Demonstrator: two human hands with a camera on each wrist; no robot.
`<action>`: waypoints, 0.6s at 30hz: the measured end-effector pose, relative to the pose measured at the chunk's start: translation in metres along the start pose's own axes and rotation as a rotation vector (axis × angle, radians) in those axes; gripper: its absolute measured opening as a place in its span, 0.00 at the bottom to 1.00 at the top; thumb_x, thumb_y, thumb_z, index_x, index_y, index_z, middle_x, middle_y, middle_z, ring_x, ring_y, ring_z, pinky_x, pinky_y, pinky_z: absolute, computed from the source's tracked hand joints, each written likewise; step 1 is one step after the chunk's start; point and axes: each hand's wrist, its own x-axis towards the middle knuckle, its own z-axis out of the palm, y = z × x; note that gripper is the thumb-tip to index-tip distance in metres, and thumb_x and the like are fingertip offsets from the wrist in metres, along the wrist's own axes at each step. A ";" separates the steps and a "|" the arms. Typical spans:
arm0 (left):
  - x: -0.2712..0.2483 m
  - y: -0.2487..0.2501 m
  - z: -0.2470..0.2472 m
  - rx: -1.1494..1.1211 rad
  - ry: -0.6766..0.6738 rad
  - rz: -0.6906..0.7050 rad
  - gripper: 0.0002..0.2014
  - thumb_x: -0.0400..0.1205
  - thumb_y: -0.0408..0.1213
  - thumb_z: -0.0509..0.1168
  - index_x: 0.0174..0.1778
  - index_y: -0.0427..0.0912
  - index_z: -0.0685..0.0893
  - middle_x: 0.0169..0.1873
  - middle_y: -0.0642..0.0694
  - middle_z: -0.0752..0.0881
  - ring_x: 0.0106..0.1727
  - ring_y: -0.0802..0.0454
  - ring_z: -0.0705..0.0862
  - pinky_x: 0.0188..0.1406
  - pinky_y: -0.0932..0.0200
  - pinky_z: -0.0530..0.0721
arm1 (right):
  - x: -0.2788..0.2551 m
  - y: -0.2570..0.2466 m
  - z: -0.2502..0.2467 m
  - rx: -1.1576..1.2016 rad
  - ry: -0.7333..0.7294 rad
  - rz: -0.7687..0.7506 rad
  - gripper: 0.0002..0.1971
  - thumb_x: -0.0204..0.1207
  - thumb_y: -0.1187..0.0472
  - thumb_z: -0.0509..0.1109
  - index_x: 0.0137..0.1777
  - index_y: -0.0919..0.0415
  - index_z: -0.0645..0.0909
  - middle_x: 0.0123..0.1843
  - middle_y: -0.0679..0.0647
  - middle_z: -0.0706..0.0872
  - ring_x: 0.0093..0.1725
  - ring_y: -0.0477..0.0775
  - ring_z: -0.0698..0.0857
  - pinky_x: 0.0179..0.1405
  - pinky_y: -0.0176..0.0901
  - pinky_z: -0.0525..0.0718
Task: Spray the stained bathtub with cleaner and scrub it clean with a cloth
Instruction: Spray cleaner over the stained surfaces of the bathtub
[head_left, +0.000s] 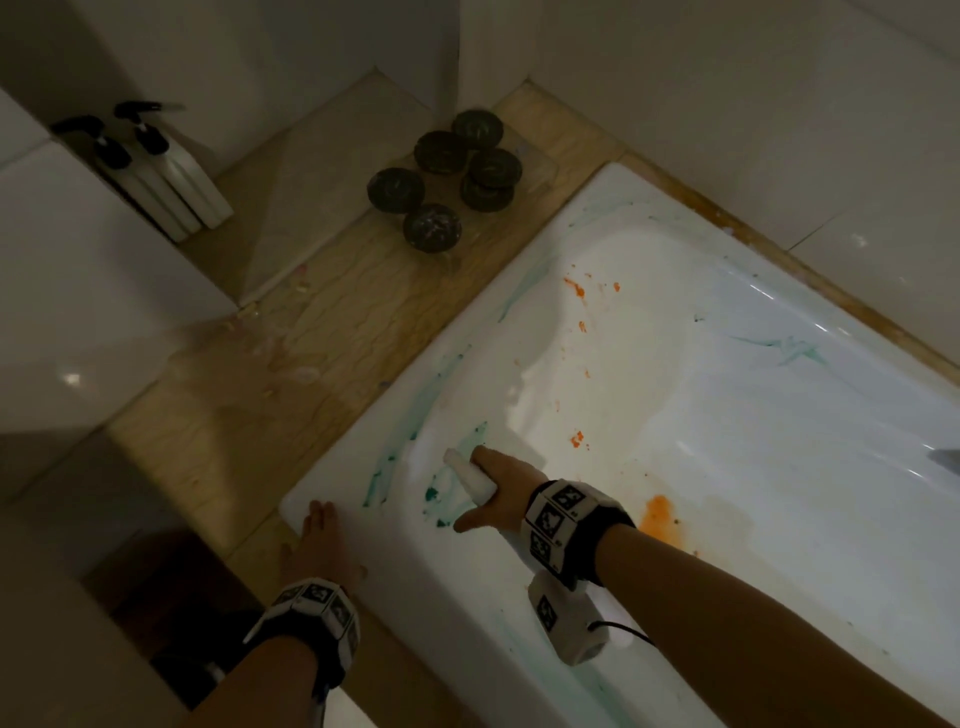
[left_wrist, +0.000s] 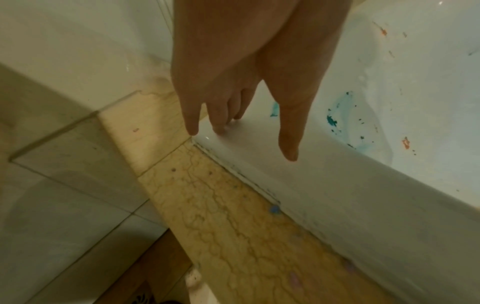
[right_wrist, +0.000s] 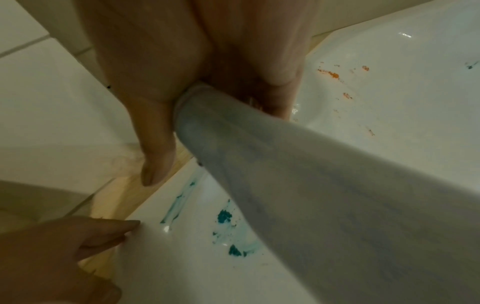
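Observation:
The white bathtub (head_left: 415, 603) carries teal smears (head_left: 434, 493) at its near left corner and orange stains (head_left: 657, 512) further right. My right hand (head_left: 488, 493) grips a white spray bottle (head_left: 474, 479) by the neck, with the nozzle over the teal smears. In the right wrist view the bottle (right_wrist: 337, 195) fills the frame, and my right hand (right_wrist: 207, 115) is wrapped round its top. My left hand (head_left: 317, 535) lies open on the tub's corner rim. Its fingertips (left_wrist: 193, 129) touch the rim (left_wrist: 311, 195), and the left hand (right_wrist: 78, 236) also shows in the right wrist view.
A beige stone ledge (head_left: 311, 338) runs round the tub. On it sit several dark round objects (head_left: 441, 176) on a clear tray. Two white pump bottles (head_left: 166, 171) stand in a wall niche at the left. White tiled walls close in behind, and dark wooden flooring (head_left: 171, 587) lies below.

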 end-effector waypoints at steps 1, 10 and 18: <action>0.001 -0.003 0.001 -0.012 -0.001 0.000 0.47 0.81 0.48 0.64 0.81 0.37 0.36 0.82 0.44 0.40 0.83 0.47 0.53 0.80 0.47 0.59 | -0.004 -0.003 0.002 -0.011 -0.001 0.016 0.27 0.68 0.48 0.77 0.59 0.58 0.68 0.53 0.54 0.73 0.51 0.54 0.74 0.54 0.46 0.72; -0.018 -0.006 0.023 -0.122 -0.015 0.094 0.28 0.86 0.42 0.57 0.80 0.39 0.55 0.76 0.44 0.66 0.73 0.49 0.72 0.73 0.61 0.66 | -0.027 -0.026 0.027 -0.117 -0.065 -0.023 0.34 0.68 0.46 0.77 0.69 0.61 0.69 0.66 0.58 0.78 0.65 0.59 0.77 0.69 0.50 0.73; -0.040 -0.002 0.033 -0.073 -0.078 0.141 0.28 0.87 0.35 0.53 0.81 0.37 0.49 0.79 0.41 0.62 0.76 0.46 0.68 0.75 0.58 0.66 | -0.045 -0.030 0.048 -0.233 -0.132 -0.008 0.37 0.68 0.45 0.76 0.71 0.62 0.68 0.68 0.57 0.77 0.67 0.61 0.76 0.69 0.52 0.73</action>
